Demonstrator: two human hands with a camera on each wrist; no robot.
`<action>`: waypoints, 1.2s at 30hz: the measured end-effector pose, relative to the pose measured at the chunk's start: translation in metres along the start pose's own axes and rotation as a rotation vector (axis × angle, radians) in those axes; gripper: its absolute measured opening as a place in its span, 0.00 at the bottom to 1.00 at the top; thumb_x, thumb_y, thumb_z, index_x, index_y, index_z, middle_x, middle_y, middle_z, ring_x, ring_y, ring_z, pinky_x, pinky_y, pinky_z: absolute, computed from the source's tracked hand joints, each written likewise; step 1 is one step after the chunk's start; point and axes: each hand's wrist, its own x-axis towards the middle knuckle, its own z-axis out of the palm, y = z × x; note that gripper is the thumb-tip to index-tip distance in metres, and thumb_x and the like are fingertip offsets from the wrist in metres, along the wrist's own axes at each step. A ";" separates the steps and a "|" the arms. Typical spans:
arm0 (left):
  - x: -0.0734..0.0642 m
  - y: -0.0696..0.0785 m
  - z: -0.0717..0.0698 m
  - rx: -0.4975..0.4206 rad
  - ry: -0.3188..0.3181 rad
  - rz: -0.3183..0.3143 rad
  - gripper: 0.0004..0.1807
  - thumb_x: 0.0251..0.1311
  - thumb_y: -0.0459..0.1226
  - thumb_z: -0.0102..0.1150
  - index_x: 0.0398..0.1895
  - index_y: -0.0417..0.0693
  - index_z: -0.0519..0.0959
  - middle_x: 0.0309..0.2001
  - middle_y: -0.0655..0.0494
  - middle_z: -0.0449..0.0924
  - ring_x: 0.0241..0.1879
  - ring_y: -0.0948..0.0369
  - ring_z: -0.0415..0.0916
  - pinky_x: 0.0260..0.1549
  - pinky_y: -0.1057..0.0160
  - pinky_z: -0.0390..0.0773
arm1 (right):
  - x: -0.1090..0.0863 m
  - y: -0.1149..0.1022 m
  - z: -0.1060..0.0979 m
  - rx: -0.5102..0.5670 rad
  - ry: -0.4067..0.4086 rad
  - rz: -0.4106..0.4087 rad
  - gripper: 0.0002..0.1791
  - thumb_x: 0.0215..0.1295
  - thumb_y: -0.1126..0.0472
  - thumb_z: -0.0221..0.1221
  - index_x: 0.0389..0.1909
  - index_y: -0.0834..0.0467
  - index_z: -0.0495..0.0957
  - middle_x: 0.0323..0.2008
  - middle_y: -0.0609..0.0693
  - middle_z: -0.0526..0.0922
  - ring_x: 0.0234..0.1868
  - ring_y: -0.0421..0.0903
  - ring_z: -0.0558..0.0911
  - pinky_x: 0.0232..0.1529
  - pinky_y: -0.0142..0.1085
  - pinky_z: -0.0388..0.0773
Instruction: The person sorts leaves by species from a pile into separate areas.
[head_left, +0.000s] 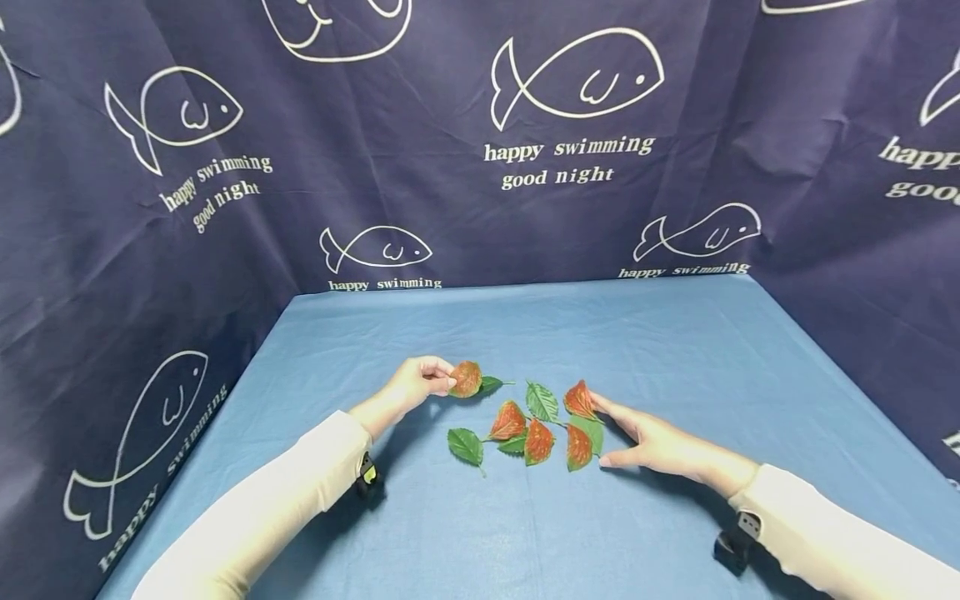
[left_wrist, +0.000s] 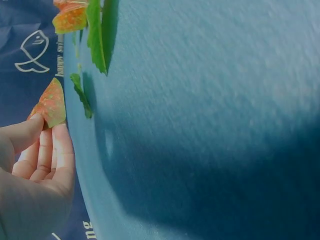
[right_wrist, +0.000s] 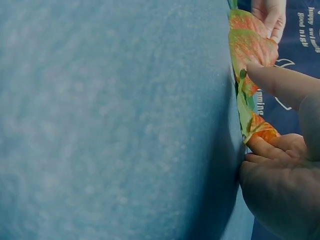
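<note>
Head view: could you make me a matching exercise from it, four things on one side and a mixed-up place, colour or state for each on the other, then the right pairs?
Column one
1. Left hand
2. Right hand
3. Tabletop
4. Backdrop

Column two
A. Dark blue, with white fish prints
B. Thumb and fingers spread, at the right end of the group of leaves
C. Pinching a reddish leaf
D. Plain lighter blue, beneath both arms

Right pairs
1-C, 2-B, 3-D, 4-A
</note>
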 end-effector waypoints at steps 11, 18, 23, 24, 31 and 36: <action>0.007 0.017 -0.011 0.056 0.030 0.032 0.09 0.59 0.25 0.60 0.42 0.29 0.79 0.29 0.52 0.81 0.29 0.64 0.79 0.40 0.62 0.84 | 0.004 0.003 0.000 0.054 0.019 -0.027 0.51 0.57 0.60 0.68 0.76 0.62 0.47 0.75 0.64 0.50 0.75 0.65 0.42 0.58 0.07 0.45; 0.020 0.011 -0.019 -0.035 0.079 0.033 0.11 0.56 0.23 0.62 0.43 0.26 0.79 0.28 0.52 0.84 0.26 0.67 0.79 0.44 0.56 0.84 | 0.003 0.005 -0.001 0.079 0.011 -0.020 0.52 0.57 0.59 0.68 0.76 0.62 0.47 0.75 0.65 0.51 0.75 0.65 0.42 0.58 0.07 0.47; 0.030 0.011 -0.026 -0.069 0.120 0.038 0.12 0.55 0.22 0.62 0.43 0.25 0.78 0.25 0.58 0.83 0.25 0.68 0.79 0.47 0.50 0.83 | 0.003 0.004 0.000 0.062 0.021 -0.010 0.52 0.56 0.59 0.68 0.75 0.63 0.48 0.75 0.64 0.49 0.75 0.64 0.43 0.58 0.07 0.47; 0.033 0.011 -0.028 -0.075 0.127 0.036 0.12 0.55 0.22 0.62 0.44 0.25 0.78 0.25 0.59 0.82 0.24 0.68 0.79 0.48 0.50 0.82 | 0.003 0.004 0.000 0.062 0.023 -0.011 0.51 0.57 0.59 0.68 0.75 0.63 0.48 0.75 0.64 0.49 0.75 0.64 0.43 0.58 0.08 0.47; 0.044 0.016 -0.032 -0.044 0.163 0.040 0.12 0.56 0.24 0.63 0.43 0.28 0.79 0.31 0.51 0.85 0.26 0.67 0.80 0.50 0.47 0.81 | 0.004 0.005 0.001 0.071 0.028 -0.005 0.51 0.56 0.60 0.68 0.75 0.63 0.48 0.75 0.64 0.49 0.75 0.64 0.42 0.59 0.08 0.47; 0.056 0.020 -0.033 -0.012 0.190 0.069 0.11 0.57 0.25 0.63 0.43 0.29 0.80 0.35 0.45 0.86 0.26 0.68 0.79 0.50 0.46 0.80 | 0.001 0.005 0.002 0.079 0.027 0.010 0.52 0.56 0.59 0.68 0.75 0.62 0.48 0.76 0.63 0.47 0.75 0.62 0.42 0.58 0.07 0.47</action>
